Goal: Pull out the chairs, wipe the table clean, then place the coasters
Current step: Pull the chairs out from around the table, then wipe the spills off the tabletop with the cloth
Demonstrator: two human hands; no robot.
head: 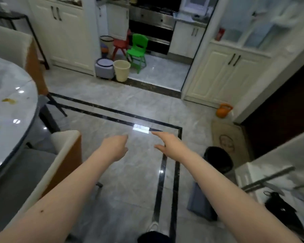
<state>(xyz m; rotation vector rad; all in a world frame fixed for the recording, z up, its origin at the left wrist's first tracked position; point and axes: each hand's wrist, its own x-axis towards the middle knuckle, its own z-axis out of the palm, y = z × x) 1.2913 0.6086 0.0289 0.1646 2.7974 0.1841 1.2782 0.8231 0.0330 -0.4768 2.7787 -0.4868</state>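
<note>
Head view shows your left hand and right hand empty, fingers loose, with the nearest chair down-left, closest to your left hand.

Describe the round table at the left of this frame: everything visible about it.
The table shows only in part, cut off by the left edge of the view. Its rounded top looks like glossy grey-white marble with a dark rim, mirroring ceiling lights. Yellowish scraps lie on it, so it looks unwiped. Two cream-backed chairs, the far chair and the near chair, stand against it. Neither hand touches it.
</note>
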